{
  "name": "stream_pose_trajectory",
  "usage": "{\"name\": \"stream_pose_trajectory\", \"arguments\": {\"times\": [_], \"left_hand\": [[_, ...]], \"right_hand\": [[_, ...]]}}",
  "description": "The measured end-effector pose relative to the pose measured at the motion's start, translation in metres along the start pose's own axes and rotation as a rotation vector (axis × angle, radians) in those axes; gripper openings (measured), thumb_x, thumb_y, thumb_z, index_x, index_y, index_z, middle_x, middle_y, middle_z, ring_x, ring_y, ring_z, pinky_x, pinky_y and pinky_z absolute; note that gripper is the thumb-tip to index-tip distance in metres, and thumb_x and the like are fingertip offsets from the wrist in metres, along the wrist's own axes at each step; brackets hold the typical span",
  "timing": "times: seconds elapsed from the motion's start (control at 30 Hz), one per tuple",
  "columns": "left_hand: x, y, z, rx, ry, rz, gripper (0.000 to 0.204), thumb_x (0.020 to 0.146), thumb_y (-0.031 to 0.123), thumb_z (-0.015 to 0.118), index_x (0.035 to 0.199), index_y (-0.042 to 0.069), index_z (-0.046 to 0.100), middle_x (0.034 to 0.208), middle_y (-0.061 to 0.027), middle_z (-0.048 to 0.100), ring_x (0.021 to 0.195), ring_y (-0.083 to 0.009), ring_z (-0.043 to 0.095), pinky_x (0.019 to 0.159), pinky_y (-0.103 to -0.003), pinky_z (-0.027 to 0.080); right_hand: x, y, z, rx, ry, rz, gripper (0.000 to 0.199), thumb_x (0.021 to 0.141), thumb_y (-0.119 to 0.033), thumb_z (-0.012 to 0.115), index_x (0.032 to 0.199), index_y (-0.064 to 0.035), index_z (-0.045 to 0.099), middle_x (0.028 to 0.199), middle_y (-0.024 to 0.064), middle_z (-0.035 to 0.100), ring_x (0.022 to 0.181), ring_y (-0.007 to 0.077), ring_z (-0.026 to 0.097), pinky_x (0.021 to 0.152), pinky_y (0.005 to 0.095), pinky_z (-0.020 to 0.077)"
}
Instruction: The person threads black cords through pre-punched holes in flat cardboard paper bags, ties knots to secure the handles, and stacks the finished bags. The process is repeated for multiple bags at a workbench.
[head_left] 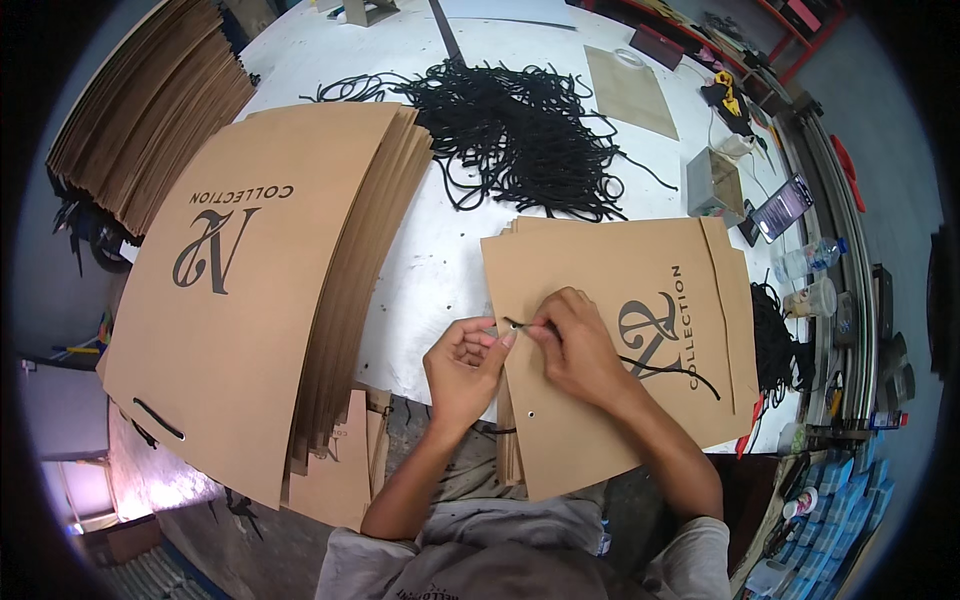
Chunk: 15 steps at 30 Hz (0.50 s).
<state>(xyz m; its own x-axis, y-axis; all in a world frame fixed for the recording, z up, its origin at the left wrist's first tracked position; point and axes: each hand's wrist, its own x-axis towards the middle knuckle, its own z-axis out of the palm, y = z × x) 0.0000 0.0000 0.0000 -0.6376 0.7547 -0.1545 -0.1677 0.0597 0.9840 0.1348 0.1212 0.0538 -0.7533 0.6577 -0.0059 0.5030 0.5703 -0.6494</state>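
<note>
In front of me a brown paper bag (pixel 590 420) with dark printing lies on top of a small stack of similar bags. Its near left edge has punched holes, one lower hole (pixel 531 414) showing bare. My left hand (pixel 462 368) grips that edge beside the upper hole, thumb on top and fingers partly behind the paper. Above the bag, my right hand (pixel 578 345) pinches a black cord (pixel 690 371) at the upper hole. The cord's loose length trails out past my right wrist over the print. A short black cord piece sticks out at the stack's left side.
A heap of black cords (pixel 520 135) lies on the white table (pixel 405 325) beyond the bags. At left stands a tall stack of brown bags (pixel 240 260), the top one with a cord handle; another stack (pixel 150 110) is behind it. A phone (pixel 782 209), bottle (pixel 810 258) and cup (pixel 812 299) line the right side.
</note>
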Motion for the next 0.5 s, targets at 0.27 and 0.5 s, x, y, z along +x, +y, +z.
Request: {"name": "stream_pose_trajectory", "arguments": {"times": [0.27,0.5], "left_hand": [[0.000,0.008,0.003,-0.154,-0.033,-0.004,0.036,0.091,0.007,0.078,0.122,-0.006,0.065,0.090,-0.0043,0.068,0.074,-0.0063,0.063,0.068,-0.020,0.052],[0.004,0.014,-0.004,-0.253,-0.173,-0.071,0.034,0.098,-0.006,0.061,0.131,-0.008,0.059,0.113,-0.0117,0.069,0.093,-0.0104,0.068,0.078,-0.026,0.057]], "right_hand": [[-0.001,0.000,-0.007,0.272,0.160,-0.157,0.007,0.092,0.002,0.067,0.099,0.0040,0.068,0.097,0.0133,0.068,0.074,0.0204,0.066,0.063,0.0303,0.0497],[-0.004,-0.007,-0.006,0.197,0.116,-0.192,0.007,0.094,-0.004,0.066,0.099,0.0020,0.065,0.092,0.0149,0.061,0.076,0.0294,0.064,0.068,0.0369,0.0506]]}}
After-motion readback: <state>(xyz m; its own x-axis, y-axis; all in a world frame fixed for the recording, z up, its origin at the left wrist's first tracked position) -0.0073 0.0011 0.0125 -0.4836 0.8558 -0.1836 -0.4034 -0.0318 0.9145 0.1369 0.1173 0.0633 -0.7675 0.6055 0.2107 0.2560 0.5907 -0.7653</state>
